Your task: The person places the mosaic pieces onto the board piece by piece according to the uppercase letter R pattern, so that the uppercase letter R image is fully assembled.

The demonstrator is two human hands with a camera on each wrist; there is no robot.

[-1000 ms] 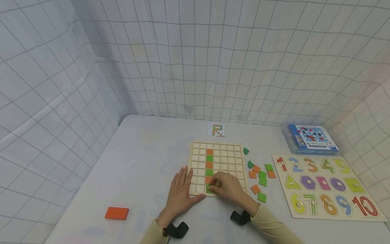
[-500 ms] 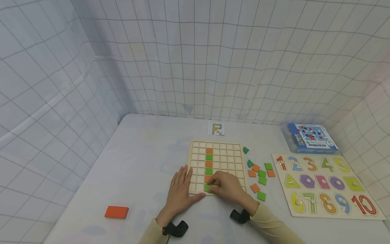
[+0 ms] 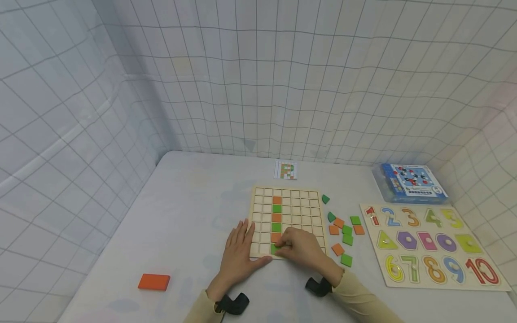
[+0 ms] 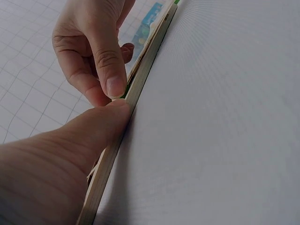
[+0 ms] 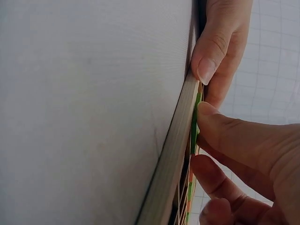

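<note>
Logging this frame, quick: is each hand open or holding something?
Left hand: open, touching the grid board.
Right hand: closed, pinching the board's bottom green tile.

left hand (image 3: 239, 256) at the near left corner of a wooden grid board (image 3: 296, 211), right hand (image 3: 302, 247) pinching a green tile (image 3: 273, 249), loose tiles (image 3: 348, 240) and number puzzle (image 3: 446, 285) to the right

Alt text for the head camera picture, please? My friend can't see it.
A person's right hand touches a green square tile ending an orange-and-green column on a pale wooden grid board. The left hand rests at the board's near-left corner. Loose flat orange and green pieces lie right of the board.
</note>
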